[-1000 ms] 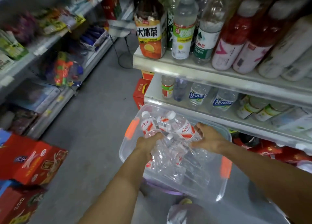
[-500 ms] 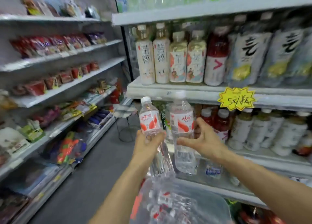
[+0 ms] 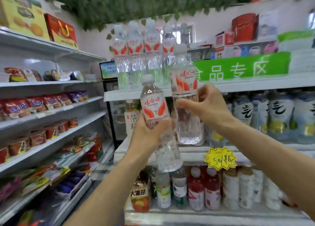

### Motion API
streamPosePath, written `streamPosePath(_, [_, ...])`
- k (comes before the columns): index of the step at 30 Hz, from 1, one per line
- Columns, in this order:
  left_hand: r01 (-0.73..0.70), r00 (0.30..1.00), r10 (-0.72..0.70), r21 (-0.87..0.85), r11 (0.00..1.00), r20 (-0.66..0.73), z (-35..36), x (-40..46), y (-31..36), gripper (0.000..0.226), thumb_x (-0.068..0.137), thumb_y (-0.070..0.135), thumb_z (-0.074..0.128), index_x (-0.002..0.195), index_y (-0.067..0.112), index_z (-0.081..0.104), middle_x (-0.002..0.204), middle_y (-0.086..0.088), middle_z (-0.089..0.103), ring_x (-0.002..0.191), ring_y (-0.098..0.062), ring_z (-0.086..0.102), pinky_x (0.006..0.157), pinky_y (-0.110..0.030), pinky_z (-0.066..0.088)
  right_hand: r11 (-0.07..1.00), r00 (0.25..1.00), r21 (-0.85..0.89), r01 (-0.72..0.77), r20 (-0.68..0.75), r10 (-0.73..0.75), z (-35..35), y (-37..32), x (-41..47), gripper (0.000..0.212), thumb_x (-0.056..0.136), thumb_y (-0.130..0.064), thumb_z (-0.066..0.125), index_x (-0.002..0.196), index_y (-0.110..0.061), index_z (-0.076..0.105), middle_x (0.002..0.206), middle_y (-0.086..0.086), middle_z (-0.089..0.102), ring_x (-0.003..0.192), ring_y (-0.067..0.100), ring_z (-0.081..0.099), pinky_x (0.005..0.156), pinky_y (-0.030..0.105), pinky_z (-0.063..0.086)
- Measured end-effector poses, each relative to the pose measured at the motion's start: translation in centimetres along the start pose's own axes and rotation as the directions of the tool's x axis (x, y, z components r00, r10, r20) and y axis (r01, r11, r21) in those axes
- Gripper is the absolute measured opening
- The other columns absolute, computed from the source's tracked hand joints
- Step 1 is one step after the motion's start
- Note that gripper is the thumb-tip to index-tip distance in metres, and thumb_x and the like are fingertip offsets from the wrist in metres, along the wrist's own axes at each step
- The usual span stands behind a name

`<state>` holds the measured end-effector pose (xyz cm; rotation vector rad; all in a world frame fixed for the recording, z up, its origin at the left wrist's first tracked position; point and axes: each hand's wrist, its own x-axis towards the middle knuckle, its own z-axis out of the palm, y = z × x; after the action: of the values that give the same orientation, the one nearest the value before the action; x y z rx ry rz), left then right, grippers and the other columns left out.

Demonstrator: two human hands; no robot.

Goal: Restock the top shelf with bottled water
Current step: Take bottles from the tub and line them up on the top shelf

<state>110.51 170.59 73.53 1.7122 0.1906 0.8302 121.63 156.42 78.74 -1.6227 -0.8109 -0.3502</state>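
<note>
My left hand [image 3: 150,133] grips a clear water bottle [image 3: 154,106] with a red and white label, tilted slightly left. My right hand [image 3: 207,104] holds a second, identical water bottle [image 3: 185,82] upright and higher, its cap level with the top shelf's stock. Both bottles are raised in front of the top shelf [image 3: 238,85], a white ledge. A row of several matching water bottles [image 3: 136,55] stands at the left end of that shelf, just behind the two held ones.
A green sign with white characters [image 3: 238,69] runs along the top shelf to the right. Lower shelves hold tea and juice bottles [image 3: 276,115] and a yellow price tag [image 3: 219,158]. Snack shelves [image 3: 47,110] line the left side of the aisle. Leaves hang overhead.
Both hands lifted a bottle each out of the clear bin and raised them to top-shelf height. My view swung upward, so the bin has dropped out of sight.
</note>
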Motion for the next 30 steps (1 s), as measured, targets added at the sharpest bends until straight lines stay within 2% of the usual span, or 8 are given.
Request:
streamPosePath(3, [-0.070,0.997,0.073,0.064,0.995,-0.037,-0.5,3.1,2.5,0.047,0.077,0.042,0.080,0.117,0.033,0.055,0.107,0.011,0.071,0.101,-0.011,0.067,0.091,-0.043,0.054,0.998,0.996,0.003,0.055,-0.068,-0.055,-0.7,-2.7,4.6,0.067,0.065,-0.046,0.088,0.104,-0.005,0.053,0.095,0.017,0.063,0.078,0.027,0.059,0.069,0.036,0.051])
streamPosePath(7, [-0.166,0.979,0.181,0.147,0.975,-0.093,-1.2,7.1,4.8,0.052,0.075,0.048,0.079,0.119,0.031,0.055,0.108,0.011,0.068,0.096,-0.009,0.065,0.084,-0.032,0.053,0.996,0.989,0.000,0.085,-0.122,-0.084,-0.6,-5.2,10.9,0.072,0.065,-0.047,0.087,0.110,-0.001,0.055,0.078,-0.004,0.052,0.066,0.009,0.050,0.055,0.022,0.046])
streamPosePath(10, [-0.192,0.970,0.217,0.196,0.962,-0.112,-1.7,9.4,5.8,0.056,0.074,0.052,0.078,0.119,0.028,0.056,0.107,0.011,0.067,0.097,-0.008,0.064,0.085,-0.032,0.050,0.994,0.981,-0.030,0.106,-0.159,-0.109,0.3,-5.7,14.4,0.089,0.060,-0.054,0.087,0.122,-0.001,0.052,0.100,0.004,0.064,0.091,0.019,0.063,0.080,0.034,0.055])
streamPosePath(12, [-0.186,0.970,0.215,0.215,0.959,-0.117,-1.8,10.8,6.0,0.056,0.074,0.053,0.078,0.118,0.027,0.056,0.106,0.010,0.067,0.097,-0.010,0.063,0.090,-0.036,0.050,0.996,0.983,-0.038,0.082,-0.161,-0.087,1.2,-5.6,15.9,0.085,0.071,-0.047,0.084,0.129,-0.002,0.042,0.117,0.008,0.059,0.110,0.024,0.058,0.098,0.036,0.048])
streamPosePath(16, [-0.186,0.973,0.209,0.210,0.960,-0.093,-1.6,12.9,5.8,0.049,0.074,0.052,0.078,0.111,0.031,0.054,0.105,0.012,0.066,0.099,-0.010,0.064,0.092,-0.036,0.049,0.996,0.993,-0.094,-0.008,-0.118,-0.003,3.5,-4.0,17.9,0.084,0.081,-0.038,0.078,0.138,0.001,0.031,0.122,0.010,0.054,0.117,0.024,0.052,0.098,0.031,0.039])
streamPosePath(22, [-0.195,0.974,0.214,0.205,0.959,-0.078,-1.3,14.7,5.1,0.053,0.072,0.050,0.080,0.114,0.028,0.057,0.106,0.011,0.069,0.100,-0.012,0.067,0.094,-0.039,0.052,0.987,0.996,-0.157,-0.022,-0.092,0.008,5.0,-2.6,19.3,0.095,0.079,-0.040,0.079,0.144,0.001,0.022,0.143,0.016,0.046,0.134,0.032,0.044,0.112,0.045,0.037])
streamPosePath(25, [-0.191,0.972,0.216,0.226,0.955,-0.089,-1.2,15.1,5.1,0.051,0.075,0.050,0.078,0.114,0.028,0.056,0.105,0.013,0.066,0.099,-0.008,0.063,0.090,-0.033,0.049,0.981,0.997,-0.182,-0.064,-0.043,0.057,4.9,-1.7,19.7,0.089,0.075,-0.031,0.084,0.139,-0.002,0.029,0.138,0.015,0.051,0.130,0.033,0.048,0.109,0.046,0.041])
streamPosePath(30, [-0.195,0.973,0.217,0.226,0.954,-0.074,-0.9,15.6,4.6,0.049,0.075,0.051,0.077,0.113,0.028,0.056,0.105,0.012,0.067,0.098,-0.009,0.064,0.088,-0.032,0.050,0.948,0.997,-0.310,-0.074,0.002,0.078,5.5,1.2,20.0,0.075,0.070,-0.045,0.084,0.125,-0.007,0.050,0.118,0.012,0.062,0.103,0.030,0.063,0.086,0.049,0.057])
